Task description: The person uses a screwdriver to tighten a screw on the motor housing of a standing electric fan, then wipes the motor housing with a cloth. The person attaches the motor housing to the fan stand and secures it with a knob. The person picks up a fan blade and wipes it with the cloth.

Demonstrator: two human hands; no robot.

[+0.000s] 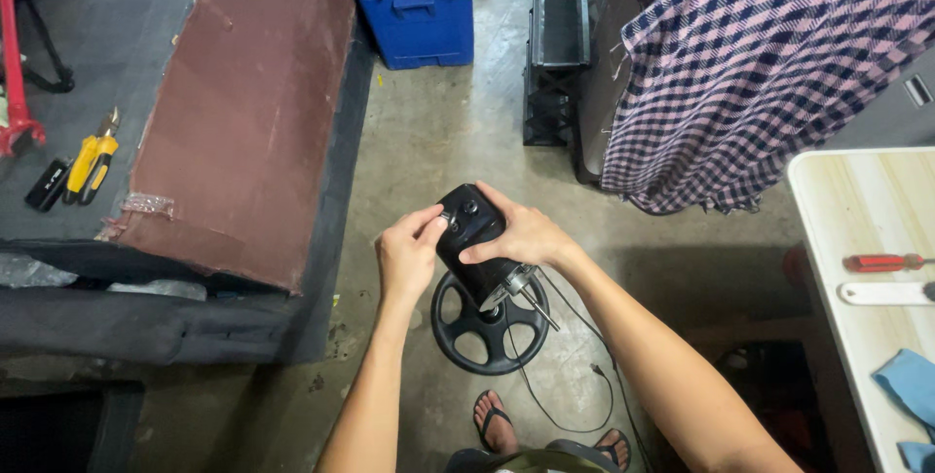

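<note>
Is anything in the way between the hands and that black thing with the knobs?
No. The left hand and right hand are both already touching the black device, gripping it from either side. Nothing visible sits between them and it.

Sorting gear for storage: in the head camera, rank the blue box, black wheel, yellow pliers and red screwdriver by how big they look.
1. blue box
2. black wheel, nearly alike but nearer the camera, so unsure
3. yellow pliers
4. red screwdriver, looks close to the pliers

Both hands hold a black motor unit (469,234) above the concrete floor (429,132): left hand (409,257) with fingertips on its top, right hand (521,236) wrapped round its side. Below the hands lies a black wheel (490,325); a thin cable (575,376) trails beneath the right hand.
</note>
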